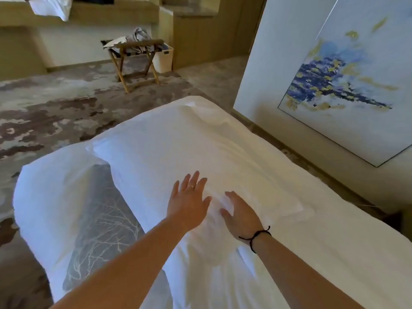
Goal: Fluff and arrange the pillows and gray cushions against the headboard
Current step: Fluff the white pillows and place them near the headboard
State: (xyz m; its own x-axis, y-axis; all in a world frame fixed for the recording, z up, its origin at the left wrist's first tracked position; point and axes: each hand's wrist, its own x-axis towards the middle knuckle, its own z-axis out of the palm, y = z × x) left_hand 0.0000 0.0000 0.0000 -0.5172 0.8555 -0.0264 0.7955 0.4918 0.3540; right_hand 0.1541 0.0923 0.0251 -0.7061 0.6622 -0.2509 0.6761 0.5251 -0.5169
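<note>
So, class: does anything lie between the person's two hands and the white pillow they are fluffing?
Nothing visible does. The left hand and right hand both lie flat on the white pillow. The gray cushion sits beside it, to the left.

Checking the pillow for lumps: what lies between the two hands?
In the head view, only a puckered ridge of the white pillow lies between the left hand and right hand; both rest flat on it.

Open pillow (178,141) top beyond both hands; gray cushion (100,219) close alongside.
</note>
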